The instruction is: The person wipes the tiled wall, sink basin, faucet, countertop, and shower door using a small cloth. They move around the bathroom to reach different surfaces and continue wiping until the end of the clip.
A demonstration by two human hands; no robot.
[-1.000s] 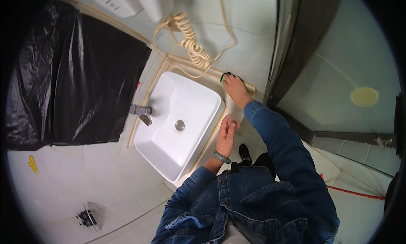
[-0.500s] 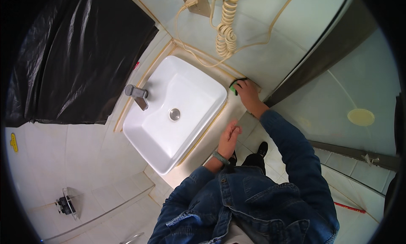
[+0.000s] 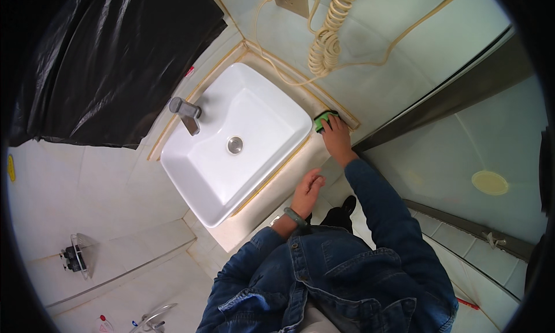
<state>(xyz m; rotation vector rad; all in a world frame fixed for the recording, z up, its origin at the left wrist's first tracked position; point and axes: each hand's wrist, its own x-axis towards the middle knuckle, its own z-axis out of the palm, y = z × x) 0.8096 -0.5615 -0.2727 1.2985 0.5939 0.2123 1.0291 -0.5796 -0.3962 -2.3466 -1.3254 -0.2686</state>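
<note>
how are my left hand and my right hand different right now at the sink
The right hand reaches far out to the counter's back corner, pressing on a green sponge; the left hand stays near the body and holds nothing. The left hand rests on the counter edge beside the white basin, fingers loosely curled. Both lie on the counter, and both arms wear denim sleeves.

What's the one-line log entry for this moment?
right hand: pressing green sponge on counter corner | left hand: resting on counter edge | sink: empty
</note>
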